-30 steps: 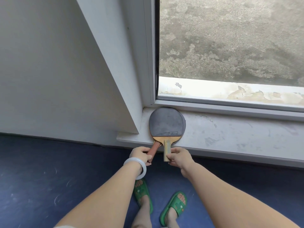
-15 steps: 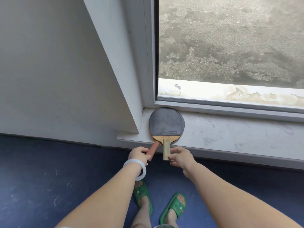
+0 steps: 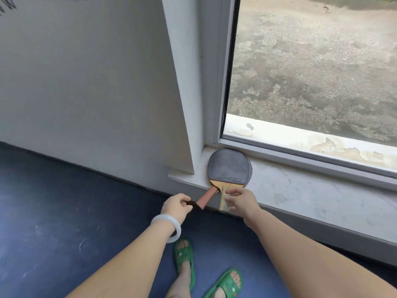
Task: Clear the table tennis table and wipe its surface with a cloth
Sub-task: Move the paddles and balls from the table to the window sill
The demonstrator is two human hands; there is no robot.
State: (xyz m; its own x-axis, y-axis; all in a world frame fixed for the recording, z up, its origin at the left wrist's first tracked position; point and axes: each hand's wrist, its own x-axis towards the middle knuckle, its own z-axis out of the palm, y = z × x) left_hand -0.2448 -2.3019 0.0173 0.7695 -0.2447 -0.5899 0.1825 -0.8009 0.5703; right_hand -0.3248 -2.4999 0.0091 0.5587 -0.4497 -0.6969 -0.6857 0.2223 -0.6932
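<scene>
Head view, left hand (image 3: 176,208) gripping reddish handle (image 3: 206,197), right hand (image 3: 242,201) loose-fingered beside pale wooden handle (image 3: 223,202)

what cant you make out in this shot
Head view:
- lower paddle: blade covered by the top paddle, handle end inside the left hand.
- right hand touching the pale handle or not: blurred.
- table and cloth: outside the frame.

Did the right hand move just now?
Yes, slightly. The right hand has opened and let go of the pale handle, its fingers now just right of it, over the windowsill.
</scene>
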